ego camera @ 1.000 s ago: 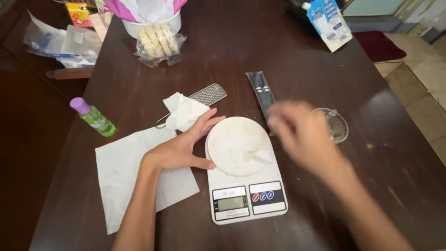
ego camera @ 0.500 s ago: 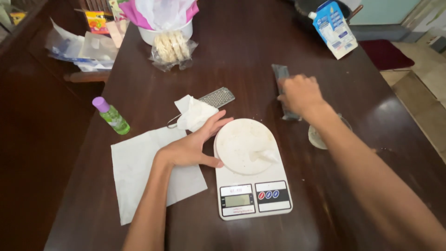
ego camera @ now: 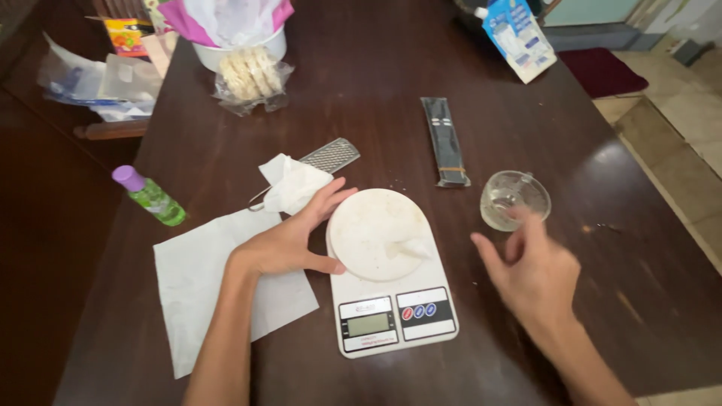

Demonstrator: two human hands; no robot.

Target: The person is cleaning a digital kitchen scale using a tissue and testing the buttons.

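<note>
The left hand [ego camera: 289, 244] cups the kitchen scale [ego camera: 387, 274] at its round platform, fingers spread; the scale sits mid-table beside a paper sheet [ego camera: 218, 282]. The right hand [ego camera: 534, 271] hovers open-fingered just below the glass bowl [ego camera: 515, 199], with the black strip [ego camera: 445, 150] beyond and bare table [ego camera: 662, 301] rightward to the edge

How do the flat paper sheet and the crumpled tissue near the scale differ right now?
The paper sheet lies flat and spread out; the crumpled tissue is bunched up. The sheet is clearly larger. The left hand rests partly over the sheet, while the tissue sits against the metal grater. Both are white.
</note>
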